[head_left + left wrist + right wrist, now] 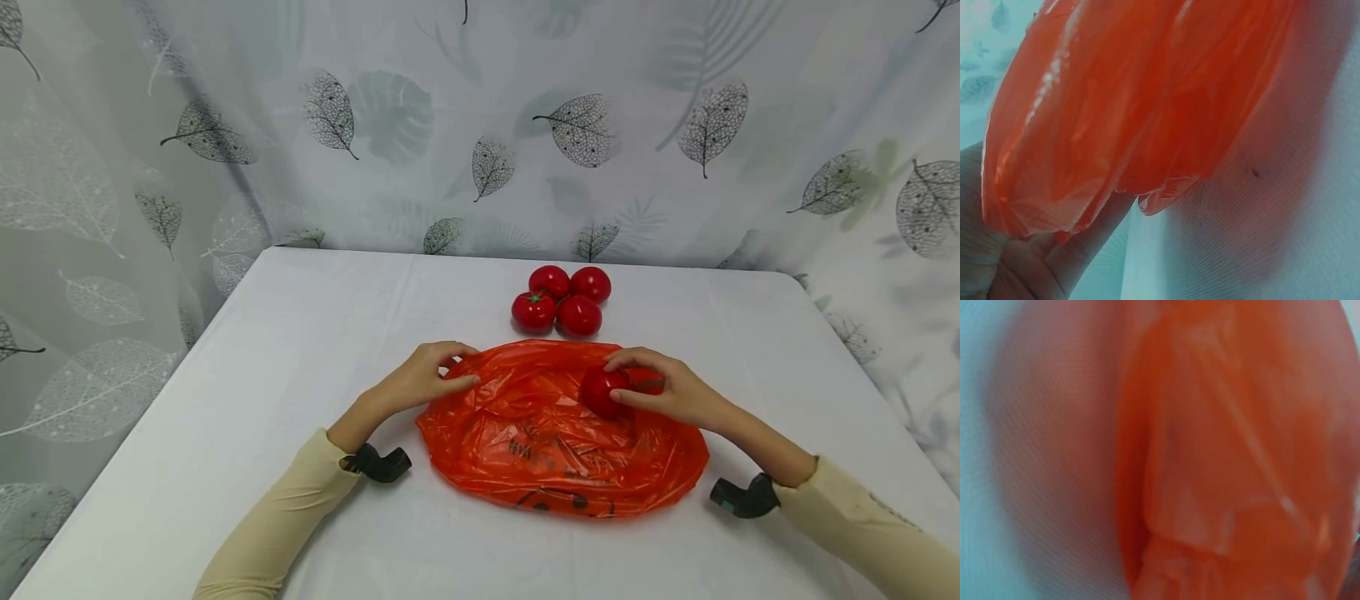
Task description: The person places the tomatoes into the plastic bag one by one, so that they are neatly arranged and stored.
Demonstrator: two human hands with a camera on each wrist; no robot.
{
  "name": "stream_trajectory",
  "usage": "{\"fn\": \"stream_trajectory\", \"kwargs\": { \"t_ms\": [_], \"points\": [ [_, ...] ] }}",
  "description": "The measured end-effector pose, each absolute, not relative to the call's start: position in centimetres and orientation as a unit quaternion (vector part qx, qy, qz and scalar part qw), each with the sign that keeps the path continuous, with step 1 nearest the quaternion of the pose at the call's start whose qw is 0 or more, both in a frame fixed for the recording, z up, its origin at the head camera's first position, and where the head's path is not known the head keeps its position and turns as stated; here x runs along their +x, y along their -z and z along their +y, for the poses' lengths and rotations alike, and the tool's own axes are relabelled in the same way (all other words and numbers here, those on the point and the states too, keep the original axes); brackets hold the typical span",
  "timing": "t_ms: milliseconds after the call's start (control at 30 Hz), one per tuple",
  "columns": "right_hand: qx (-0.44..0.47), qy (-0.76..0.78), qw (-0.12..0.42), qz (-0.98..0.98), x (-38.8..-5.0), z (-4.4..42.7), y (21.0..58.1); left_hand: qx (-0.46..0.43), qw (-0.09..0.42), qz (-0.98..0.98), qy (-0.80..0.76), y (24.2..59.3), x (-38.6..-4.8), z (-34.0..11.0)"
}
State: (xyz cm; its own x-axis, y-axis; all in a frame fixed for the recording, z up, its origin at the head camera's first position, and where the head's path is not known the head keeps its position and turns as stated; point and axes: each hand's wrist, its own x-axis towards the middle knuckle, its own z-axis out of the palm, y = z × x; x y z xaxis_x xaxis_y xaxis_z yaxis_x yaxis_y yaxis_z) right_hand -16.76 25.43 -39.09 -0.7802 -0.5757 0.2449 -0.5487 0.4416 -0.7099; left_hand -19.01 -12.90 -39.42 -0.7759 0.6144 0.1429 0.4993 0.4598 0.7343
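Note:
A crinkled orange-red plastic bag (555, 467) with dark print lies spread on the table. At its left rim, my left hand (431, 375) holds the film between thumb and fingers; the left wrist view shows the bag (1116, 106) hanging over that hand (1029, 269). My right hand (671, 390) grips a red tomato (600, 393) over the bag's right half, thumb and fingers on its right side. Behind the bag sit several more tomatoes (579, 317) in a tight cluster, one with a green stem. In the right wrist view, the bag (1229, 444) hides the tomato.
A white cloth covers the table (315, 325). Leaf-patterned curtains (420, 125) hang behind it and at both sides. Dark curved pieces, one on the left wrist (382, 463) and one on the right wrist (744, 497), stick out near the bag's sides.

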Motion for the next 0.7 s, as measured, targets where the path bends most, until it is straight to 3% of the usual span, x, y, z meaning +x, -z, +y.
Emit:
{"fn": "stream_trajectory", "kwargs": {
  "t_ms": [700],
  "points": [
    [-0.345, 0.414, -0.015, 0.842, -17.5, 25.2, 36.7, 0.349, 0.048, 0.844, -0.404, 39.2, -18.8, -12.8]
  ]
}}
